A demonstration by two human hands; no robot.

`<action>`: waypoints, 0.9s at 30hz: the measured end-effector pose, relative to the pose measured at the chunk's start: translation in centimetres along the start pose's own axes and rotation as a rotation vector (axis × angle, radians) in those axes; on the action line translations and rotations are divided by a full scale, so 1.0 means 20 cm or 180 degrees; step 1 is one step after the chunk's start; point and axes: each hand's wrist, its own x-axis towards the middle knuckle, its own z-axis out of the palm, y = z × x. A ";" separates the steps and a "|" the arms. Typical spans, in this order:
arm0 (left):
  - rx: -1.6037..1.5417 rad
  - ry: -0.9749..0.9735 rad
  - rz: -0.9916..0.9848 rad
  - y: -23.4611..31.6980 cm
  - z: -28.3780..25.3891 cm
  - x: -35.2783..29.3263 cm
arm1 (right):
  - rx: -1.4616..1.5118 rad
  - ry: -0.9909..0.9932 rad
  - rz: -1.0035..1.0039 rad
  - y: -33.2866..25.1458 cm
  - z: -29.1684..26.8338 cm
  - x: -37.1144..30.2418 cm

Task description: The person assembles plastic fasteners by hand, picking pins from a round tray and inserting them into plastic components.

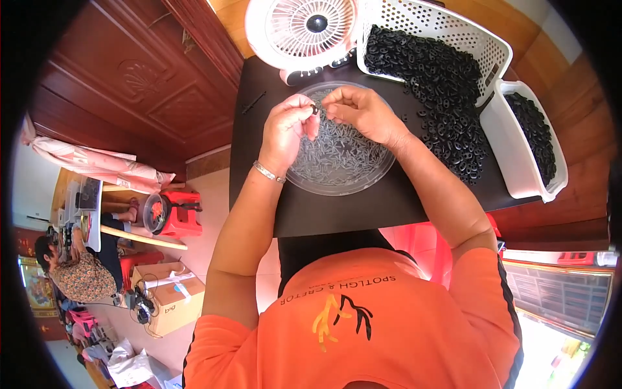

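My left hand [289, 124] pinches a small black plastic piece [315, 109] between thumb and fingertips. Close beside it on the right, my right hand [364, 111] has its thumb and fingers drawn together. Whatever those fingertips hold, if anything, is too small to make out. Both hands are above a round clear tray [337, 189], which contains a thin layer of small grey pin-like pieces [343, 155]. A heap of black oval pieces with holes [453, 133] lies on the dark table to the right of the tray.
A white perforated basket [499, 55] lies tipped at the back, black pieces spilling out. A white bin [518, 175] with more pieces stands at the table's right edge. A fan [275, 39] is behind the tray. Another person [84, 275] sits far left, near a cardboard box [172, 301].
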 end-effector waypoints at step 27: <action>0.1830 0.0138 0.0710 0.02 0.07 -0.04 | -0.0284 -0.0437 -0.0253 -0.10 -0.01 -0.03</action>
